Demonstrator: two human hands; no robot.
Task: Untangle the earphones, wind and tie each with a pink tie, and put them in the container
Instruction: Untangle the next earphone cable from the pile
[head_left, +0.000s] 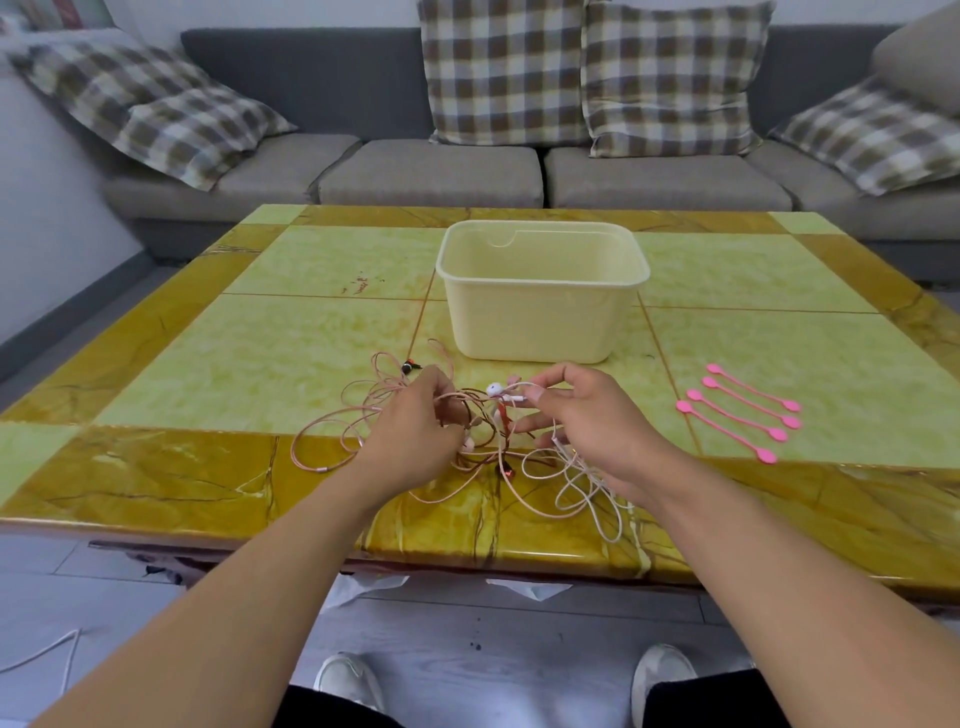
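earphones (488, 441) sit in one knotted heap at the near middle of the counter (156, 467), pinkish, reddish and white cords looped through each other, between my two hands. my left hand (415, 431) has its fingers curled round a bunch of the pink loops; my right hand (582, 421) pinches a white lead just behind its earbud (493, 387). i judge the risk is pulling the hands apart too hard: that would cinch the knot tighter or strain the thin lead at the bud. loops hanging over the near edge could also drag the heap off the counter. the cream container (540, 317) stands just beyond, and four pink ties (737, 410) lie to its right, well apart from the heap. no brand, label or writing is readable anywhere.
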